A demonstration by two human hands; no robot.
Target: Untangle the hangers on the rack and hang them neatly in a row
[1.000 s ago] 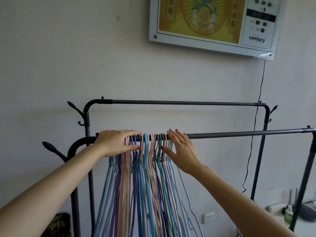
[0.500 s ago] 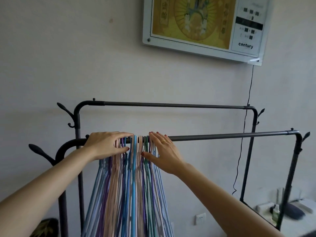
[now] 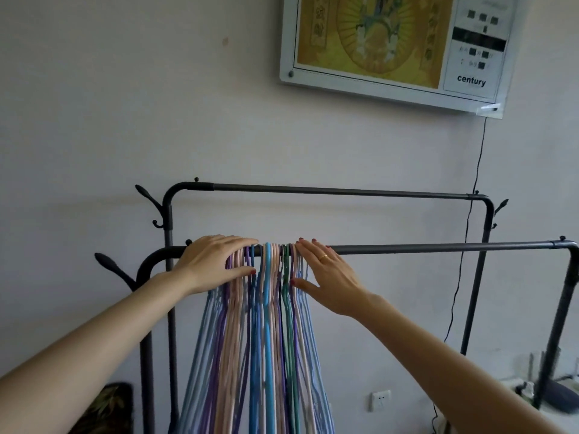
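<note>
Hands (image 3: 216,264) (image 3: 329,277) flat (fingers extended) bracketing bunched hangers (image 3: 266,308) on rail (image 3: 438,248)

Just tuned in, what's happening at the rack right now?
A person is bunching the hangers on the near rail of a dark rack. The left hand lies over the hooks on the left side of the bunch, and the right hand presses flat against its right side. Neither hand grips anything. The hangers sit packed tightly at the rail's left end; the rest of that rail and the back rail are bare.
</note>
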